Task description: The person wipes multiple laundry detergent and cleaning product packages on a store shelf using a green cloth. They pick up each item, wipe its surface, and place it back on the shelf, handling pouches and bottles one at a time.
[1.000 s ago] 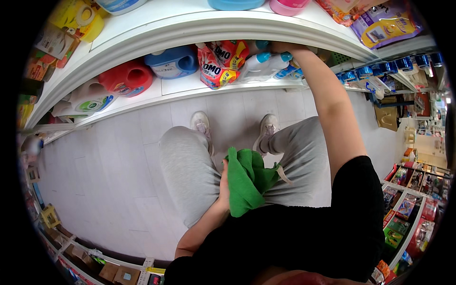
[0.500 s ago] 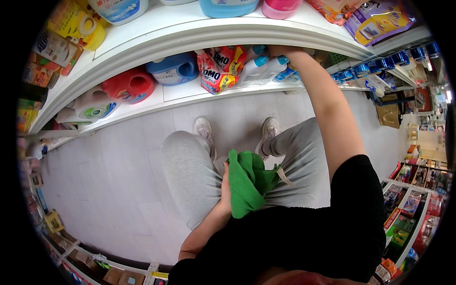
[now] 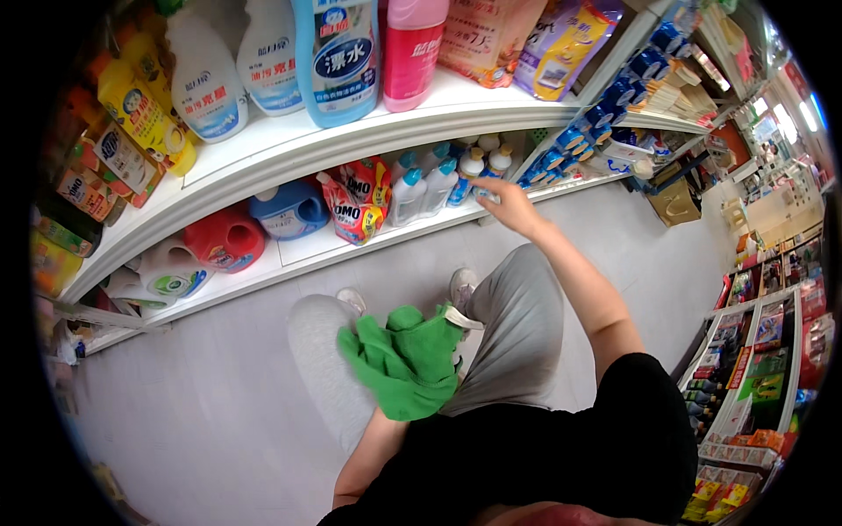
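A crumpled green cloth (image 3: 405,364) with a pale tag hangs over my lap. My left hand (image 3: 390,424) holds it from below, with the fingers hidden under the cloth. At the lower shelf, my right hand (image 3: 510,210) is in front of the blue-labelled bottles (image 3: 470,167) with pale caps. Its fingers are apart and nothing shows in them; whether a fingertip touches a bottle, I cannot tell. Clear bottles with turquoise caps (image 3: 409,195) stand just left of these, beside red detergent pouches (image 3: 358,202).
Blue (image 3: 288,213) and red (image 3: 225,239) detergent jugs sit further left on the lower shelf (image 3: 307,254). Tall cleaner bottles (image 3: 338,61) and refill pouches line the upper shelf, whose white edge (image 3: 289,162) overhangs the lower one. Blue-capped containers (image 3: 605,110) are at the right.
My right hand has come out from deep under the upper shelf to the lower shelf's front. The view has tilted up, and the green cloth has spread and shifted left.
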`<state>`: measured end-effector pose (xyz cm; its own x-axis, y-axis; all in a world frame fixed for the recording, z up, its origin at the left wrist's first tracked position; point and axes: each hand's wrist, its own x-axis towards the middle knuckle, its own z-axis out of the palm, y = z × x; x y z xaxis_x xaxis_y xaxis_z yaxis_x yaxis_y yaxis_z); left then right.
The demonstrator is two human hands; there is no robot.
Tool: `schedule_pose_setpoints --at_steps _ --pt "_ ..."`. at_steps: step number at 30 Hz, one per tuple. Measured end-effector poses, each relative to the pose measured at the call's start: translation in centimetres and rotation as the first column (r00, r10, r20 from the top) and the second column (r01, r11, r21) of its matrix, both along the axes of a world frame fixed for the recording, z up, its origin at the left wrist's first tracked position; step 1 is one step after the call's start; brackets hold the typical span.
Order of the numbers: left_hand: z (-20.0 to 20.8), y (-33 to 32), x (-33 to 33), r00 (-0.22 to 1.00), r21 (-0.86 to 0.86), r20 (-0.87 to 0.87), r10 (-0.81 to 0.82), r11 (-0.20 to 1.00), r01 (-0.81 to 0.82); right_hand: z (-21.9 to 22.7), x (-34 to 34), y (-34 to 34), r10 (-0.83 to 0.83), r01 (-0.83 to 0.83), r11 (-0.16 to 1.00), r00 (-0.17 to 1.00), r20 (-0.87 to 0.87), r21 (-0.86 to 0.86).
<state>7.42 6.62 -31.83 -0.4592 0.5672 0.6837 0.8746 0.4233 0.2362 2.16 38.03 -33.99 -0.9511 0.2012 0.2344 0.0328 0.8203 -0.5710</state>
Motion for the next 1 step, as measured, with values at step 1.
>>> schedule_pose_setpoints --at_steps 1 --pt "0.26 -0.53 0.02 0.984 0.030 0.140 -0.107 0.994 0.104 0.47 0.34 -0.98 -0.003 0.003 0.997 1.000 0.010 -0.075"
